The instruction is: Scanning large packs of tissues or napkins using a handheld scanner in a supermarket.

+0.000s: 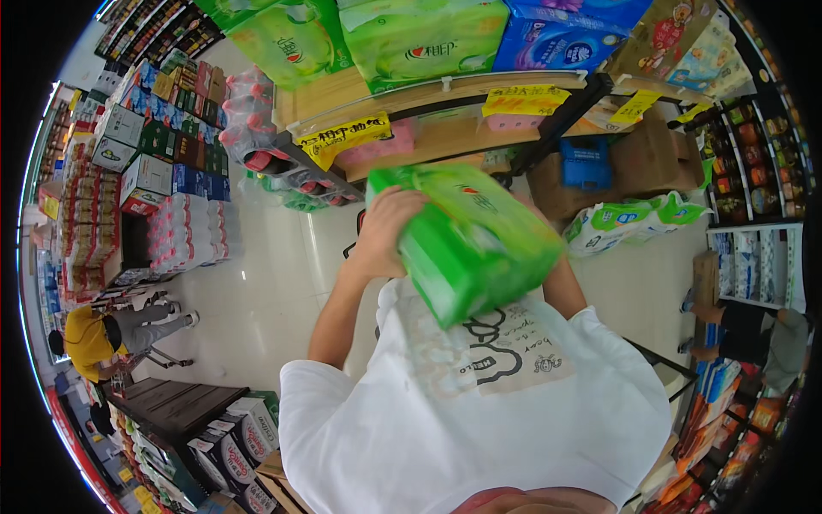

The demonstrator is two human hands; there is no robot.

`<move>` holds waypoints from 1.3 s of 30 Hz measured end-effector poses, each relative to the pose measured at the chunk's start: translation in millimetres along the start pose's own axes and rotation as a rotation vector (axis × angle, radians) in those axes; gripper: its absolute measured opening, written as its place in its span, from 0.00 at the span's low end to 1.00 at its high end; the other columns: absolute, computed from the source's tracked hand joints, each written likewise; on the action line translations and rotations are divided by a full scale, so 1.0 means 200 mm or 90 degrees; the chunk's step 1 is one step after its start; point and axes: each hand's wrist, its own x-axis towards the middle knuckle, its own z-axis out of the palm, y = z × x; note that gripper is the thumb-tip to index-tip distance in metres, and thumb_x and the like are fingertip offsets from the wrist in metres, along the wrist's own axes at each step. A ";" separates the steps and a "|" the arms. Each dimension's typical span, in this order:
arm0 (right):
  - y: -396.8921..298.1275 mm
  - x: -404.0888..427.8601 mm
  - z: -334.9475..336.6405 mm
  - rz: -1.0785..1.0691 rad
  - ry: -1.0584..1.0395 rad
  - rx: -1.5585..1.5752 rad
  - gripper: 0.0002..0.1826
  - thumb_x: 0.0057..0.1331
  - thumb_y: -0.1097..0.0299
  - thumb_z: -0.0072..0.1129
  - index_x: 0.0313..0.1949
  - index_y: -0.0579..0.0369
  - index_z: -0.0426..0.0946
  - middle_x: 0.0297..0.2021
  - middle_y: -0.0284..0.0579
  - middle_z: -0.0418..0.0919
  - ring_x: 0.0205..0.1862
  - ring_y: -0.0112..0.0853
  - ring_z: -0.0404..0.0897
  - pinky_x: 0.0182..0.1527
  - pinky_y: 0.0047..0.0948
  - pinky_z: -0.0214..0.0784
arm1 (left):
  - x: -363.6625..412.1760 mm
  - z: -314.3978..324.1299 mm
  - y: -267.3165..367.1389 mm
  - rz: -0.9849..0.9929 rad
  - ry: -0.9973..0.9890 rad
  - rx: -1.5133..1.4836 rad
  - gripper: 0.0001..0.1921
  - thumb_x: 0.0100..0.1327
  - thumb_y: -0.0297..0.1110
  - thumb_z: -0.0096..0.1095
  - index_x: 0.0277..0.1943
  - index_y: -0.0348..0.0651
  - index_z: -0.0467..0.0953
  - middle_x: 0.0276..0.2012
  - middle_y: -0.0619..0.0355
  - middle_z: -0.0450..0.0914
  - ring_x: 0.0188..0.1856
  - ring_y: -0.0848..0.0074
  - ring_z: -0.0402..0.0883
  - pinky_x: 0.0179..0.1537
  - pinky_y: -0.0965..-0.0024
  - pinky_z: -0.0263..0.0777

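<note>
A green plastic-wrapped pack of tissues (pixel 475 238) is held up in front of my chest, tilted and slightly blurred. My left hand (pixel 392 225) grips its left end, fingers over the top edge. On the far right side, my right hand (pixel 532 209) holds the pack too; most of that hand is hidden behind it. Beyond the pack stands a wooden display shelf (pixel 314 106). Similar green tissue packs (pixel 424 42) line its top, next to a blue tissue pack (pixel 559 42). Pink packs (pixel 379 142) sit on the level below.
Shrink-wrapped bottles (pixel 250 122) stand at the shelf's left end. Cardboard boxes (pixel 655 160) and white-green packs (pixel 629 221) are on the floor at right. Stacked drink cartons (pixel 148 173) rise at left. A person in yellow (pixel 96 340) with a cart and another person (pixel 751 337) stand at the sides.
</note>
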 end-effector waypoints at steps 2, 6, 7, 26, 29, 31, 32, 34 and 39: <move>0.05 0.05 -0.08 -0.060 0.052 -0.181 0.26 0.70 0.56 0.57 0.61 0.58 0.72 0.53 0.46 0.81 0.50 0.37 0.81 0.54 0.35 0.73 | -0.13 0.07 -0.01 -0.139 0.106 -0.062 0.39 0.34 0.30 0.77 0.57 0.37 0.71 0.58 0.47 0.76 0.60 0.51 0.75 0.66 0.51 0.63; 0.03 0.04 -0.31 -0.090 0.117 -0.743 0.23 0.63 0.61 0.66 0.54 0.60 0.77 0.42 0.44 0.84 0.38 0.33 0.82 0.44 0.32 0.74 | -0.36 0.12 -0.08 -0.384 0.308 -0.164 0.45 0.34 0.34 0.82 0.60 0.35 0.68 0.54 0.47 0.77 0.58 0.59 0.76 0.61 0.60 0.68; -0.02 0.03 -0.22 -0.105 0.093 -0.653 0.21 0.62 0.62 0.67 0.52 0.58 0.78 0.39 0.42 0.85 0.32 0.33 0.82 0.39 0.32 0.74 | -0.40 0.11 -0.08 -0.439 0.354 -0.159 0.46 0.34 0.34 0.83 0.61 0.35 0.67 0.54 0.48 0.76 0.58 0.62 0.76 0.60 0.61 0.69; -0.49 -0.07 0.21 -0.146 -0.309 -0.363 0.42 0.58 0.37 0.68 0.54 0.66 0.71 0.36 0.44 0.81 0.28 0.29 0.77 0.33 0.29 0.71 | -0.22 0.06 -0.11 -0.400 0.314 0.048 0.46 0.29 0.37 0.87 0.57 0.37 0.72 0.50 0.47 0.79 0.53 0.55 0.78 0.56 0.57 0.71; -0.43 -0.12 0.13 -0.161 -0.177 -0.236 0.37 0.64 0.38 0.63 0.52 0.64 0.72 0.32 0.45 0.79 0.23 0.26 0.74 0.26 0.25 0.67 | -0.12 -0.03 -0.17 -0.356 0.474 -0.053 0.49 0.29 0.38 0.86 0.59 0.36 0.69 0.50 0.49 0.78 0.52 0.60 0.78 0.56 0.59 0.71; -0.41 -0.14 0.09 -0.213 -0.104 -0.188 0.35 0.66 0.38 0.60 0.50 0.63 0.72 0.30 0.45 0.78 0.21 0.23 0.72 0.24 0.23 0.65 | -0.02 -0.11 -0.20 -0.387 0.551 -0.081 0.48 0.32 0.39 0.85 0.61 0.36 0.68 0.50 0.51 0.78 0.52 0.62 0.78 0.58 0.60 0.71; -0.42 -0.15 0.08 -0.214 -0.079 -0.187 0.34 0.67 0.39 0.59 0.50 0.63 0.72 0.30 0.45 0.78 0.21 0.24 0.72 0.24 0.23 0.65 | 0.02 -0.12 -0.24 -0.318 0.603 -0.266 0.46 0.38 0.38 0.82 0.62 0.36 0.67 0.52 0.51 0.77 0.54 0.60 0.77 0.59 0.58 0.71; -0.42 -0.15 0.05 -0.216 -0.054 -0.186 0.32 0.69 0.40 0.57 0.50 0.64 0.72 0.30 0.45 0.78 0.22 0.25 0.72 0.24 0.24 0.64 | 0.18 -0.15 -0.26 -0.231 0.648 -0.452 0.43 0.44 0.37 0.79 0.64 0.37 0.66 0.54 0.50 0.76 0.57 0.59 0.76 0.60 0.57 0.71; -0.41 -0.15 0.08 -0.246 -0.055 -0.181 0.33 0.69 0.41 0.57 0.52 0.64 0.72 0.31 0.44 0.78 0.22 0.24 0.73 0.24 0.23 0.64 | 0.79 -0.19 -0.07 -0.051 0.759 -0.920 0.31 0.71 0.53 0.56 0.68 0.40 0.64 0.61 0.52 0.74 0.63 0.58 0.73 0.67 0.51 0.63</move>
